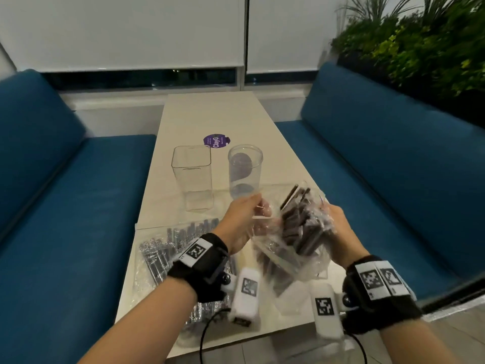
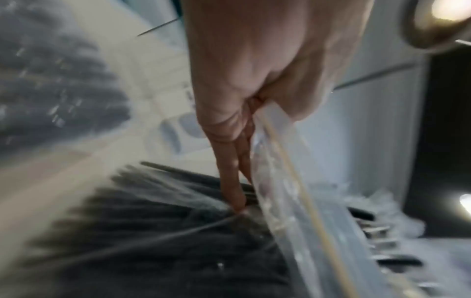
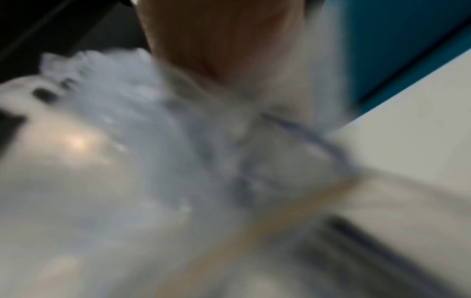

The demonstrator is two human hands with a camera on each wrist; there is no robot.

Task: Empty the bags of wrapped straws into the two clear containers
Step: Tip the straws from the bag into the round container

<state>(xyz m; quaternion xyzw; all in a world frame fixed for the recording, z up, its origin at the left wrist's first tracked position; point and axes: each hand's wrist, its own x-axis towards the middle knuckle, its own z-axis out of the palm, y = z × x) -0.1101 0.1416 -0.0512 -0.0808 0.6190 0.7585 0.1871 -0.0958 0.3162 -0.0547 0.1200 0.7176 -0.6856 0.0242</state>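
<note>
While both hands are working above the near end of the bench (image 1: 210, 119), the head view is showing a clear plastic bag (image 1: 288, 261) of dark wrapped straws (image 1: 296, 227) being held up between them. The left hand (image 1: 241, 219) is pinching the bag's open edge between thumb and fingers, and the right hand (image 1: 338, 227) is gripping the crumpled plastic and the bundle on the other side. Just beyond them, a square clear container (image 1: 193, 177) and a round clear container (image 1: 245, 172) are standing upright side by side, apart from each other. A second bag of straws (image 1: 160, 253) is lying flat on the bench under the left forearm. A purple sticker (image 1: 216, 141) is sitting on the bench behind the containers, and blue seats (image 1: 65, 206) are running along both sides.

Seen from the left wrist, the left hand (image 2: 254, 80) is pinching the bag's rim (image 2: 280, 161) between thumb and straightened fingers (image 2: 234, 181), whose tips are touching the dark straws (image 2: 165, 252) below.

Seen from the right wrist, everything is heavily blurred: the right hand (image 3: 224, 50) is pressing into crumpled clear plastic (image 3: 122, 121), but how its fingers are lying cannot be told from here.
</note>
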